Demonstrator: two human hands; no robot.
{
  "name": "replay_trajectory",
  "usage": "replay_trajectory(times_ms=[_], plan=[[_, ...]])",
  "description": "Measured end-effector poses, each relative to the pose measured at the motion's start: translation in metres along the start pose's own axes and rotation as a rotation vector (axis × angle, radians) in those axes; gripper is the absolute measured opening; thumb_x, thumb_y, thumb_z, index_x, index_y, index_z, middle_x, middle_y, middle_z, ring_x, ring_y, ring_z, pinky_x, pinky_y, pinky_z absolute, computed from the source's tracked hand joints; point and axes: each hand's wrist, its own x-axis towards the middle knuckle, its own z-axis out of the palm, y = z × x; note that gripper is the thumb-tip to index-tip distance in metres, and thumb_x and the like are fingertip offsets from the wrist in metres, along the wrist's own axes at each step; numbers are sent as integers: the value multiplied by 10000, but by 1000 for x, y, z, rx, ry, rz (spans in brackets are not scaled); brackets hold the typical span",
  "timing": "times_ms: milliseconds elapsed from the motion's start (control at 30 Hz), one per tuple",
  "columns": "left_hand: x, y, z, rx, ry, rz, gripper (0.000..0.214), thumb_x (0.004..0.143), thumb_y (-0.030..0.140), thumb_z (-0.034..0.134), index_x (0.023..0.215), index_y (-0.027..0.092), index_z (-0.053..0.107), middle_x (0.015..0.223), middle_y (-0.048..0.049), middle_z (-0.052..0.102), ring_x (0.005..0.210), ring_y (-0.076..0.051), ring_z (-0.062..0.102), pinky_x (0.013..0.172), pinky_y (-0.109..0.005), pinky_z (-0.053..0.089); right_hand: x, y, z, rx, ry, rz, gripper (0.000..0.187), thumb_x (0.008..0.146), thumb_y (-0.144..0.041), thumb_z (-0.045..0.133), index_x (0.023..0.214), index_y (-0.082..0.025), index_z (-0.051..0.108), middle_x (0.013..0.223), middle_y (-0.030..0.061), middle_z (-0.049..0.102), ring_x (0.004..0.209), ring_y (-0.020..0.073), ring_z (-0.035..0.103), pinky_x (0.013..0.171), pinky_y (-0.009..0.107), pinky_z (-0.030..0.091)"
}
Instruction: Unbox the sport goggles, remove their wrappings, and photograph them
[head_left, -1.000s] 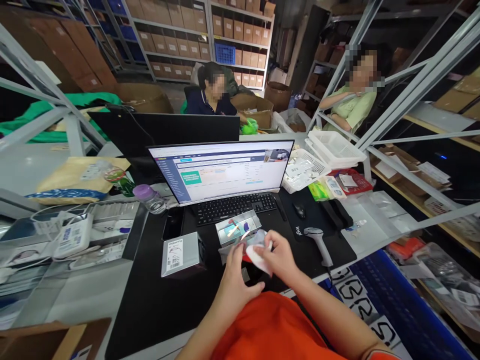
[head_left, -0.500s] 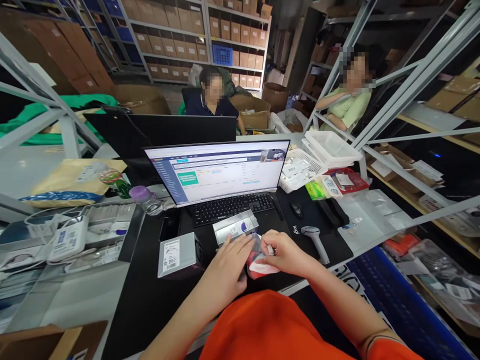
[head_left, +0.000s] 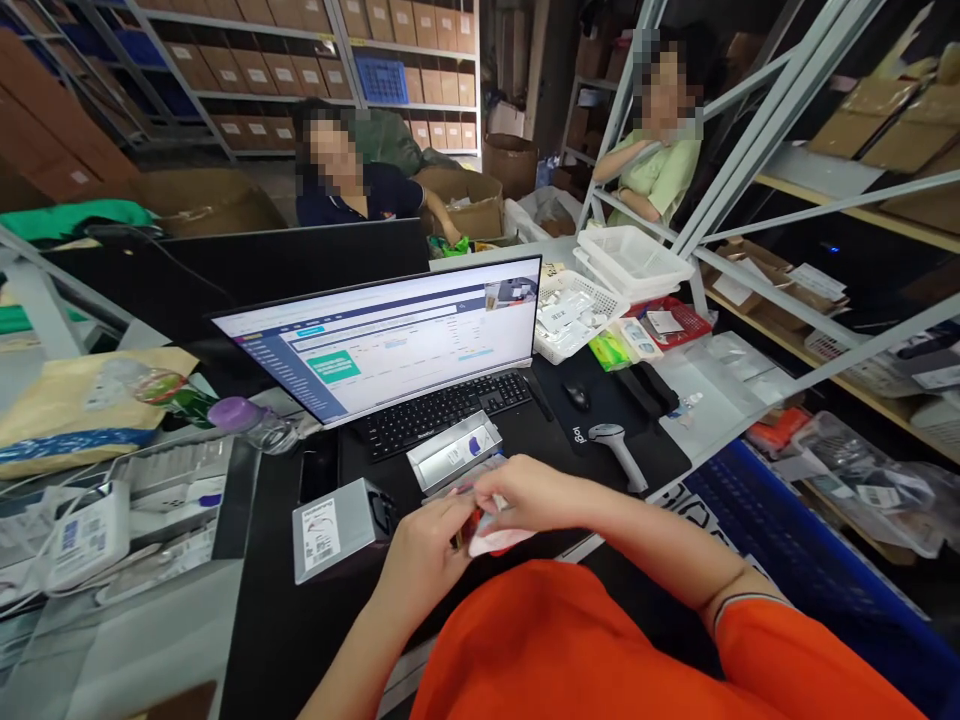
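Observation:
Both hands meet over the black desk mat, just in front of the keyboard. My right hand is curled, pinching the top of a small white and red packet. My left hand grips the same packet from the left, fingers closed on it. Just beyond my hands lies an open silver box with a small item inside. A closed grey box with a barcode label sits to the left of my left hand.
A monitor stands behind the keyboard. To the right lie a mouse and a barcode scanner. White baskets and metal shelf struts fill the right. A purple-capped bottle and packets lie left. Two people sit beyond the desk.
The view swung left and tilted. My hands drew closer to my body with the packet, and my left hand went from lying flat beside it to gripping it.

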Motion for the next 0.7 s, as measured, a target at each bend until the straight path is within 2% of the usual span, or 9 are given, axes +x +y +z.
replay_trajectory(times_ms=[67, 133, 267, 333, 467, 533, 600, 700], plan=[[-5, -3, -3, -16, 52, 4, 293, 839, 176, 594, 1104, 192, 719, 1026, -79, 788, 944, -238, 757, 844, -329, 620, -3, 10, -17, 144, -174, -48, 350, 707, -232, 785, 584, -209, 458, 558, -103, 426, 546, 91, 355, 536, 214, 259], [-8, -4, -3, -36, 80, -17, 342, 826, 183, 608, 1148, 204, 721, 1061, -63, 787, 984, -235, 753, 885, -329, 612, -6, 22, -29, 272, -261, -51, 381, 741, -310, 750, 590, -212, 413, 575, -100, 388, 559, 91, 336, 530, 211, 262], [-7, 0, 0, -113, 71, -97, 334, 813, 200, 615, 1119, 227, 747, 1055, -40, 790, 969, -225, 758, 885, -320, 612, -9, 38, -30, 453, -240, 50, 459, 716, -461, 768, 612, -223, 389, 584, -96, 344, 540, 85, 290, 498, 210, 239], [-6, 2, 2, -162, 76, -177, 338, 798, 199, 612, 1102, 231, 756, 1049, -34, 792, 935, -216, 762, 812, -291, 624, -12, 44, -27, 544, -87, 120, 500, 677, -492, 801, 612, -227, 382, 579, -95, 341, 522, 82, 286, 486, 207, 237], [-12, 3, 6, -234, 209, -421, 345, 777, 239, 631, 1096, 221, 761, 887, -14, 794, 692, -165, 735, 548, -213, 582, -30, 61, -26, 718, 487, 174, 522, 680, -500, 796, 616, -241, 347, 555, -93, 337, 510, 93, 296, 502, 217, 263], [-16, 4, 10, -232, 320, -541, 350, 786, 306, 659, 1109, 210, 757, 812, -1, 777, 635, -155, 711, 567, -226, 584, -41, 69, -23, 770, 687, 183, 500, 693, -472, 777, 632, -247, 335, 544, -90, 358, 513, 104, 318, 527, 228, 289], [-17, 6, 17, -229, 423, -630, 374, 795, 372, 677, 1116, 197, 753, 808, -5, 773, 680, -170, 726, 648, -252, 601, -48, 70, -13, 793, 745, 215, 472, 691, -430, 759, 633, -248, 327, 534, -84, 393, 513, 110, 343, 545, 235, 309], [-12, 12, 31, -248, 521, -700, 426, 811, 404, 678, 1163, 170, 730, 871, -29, 782, 756, -197, 745, 713, -283, 609, -44, 56, 18, 834, 678, 256, 436, 668, -367, 732, 619, -246, 317, 530, -77, 422, 507, 108, 355, 533, 231, 311]])
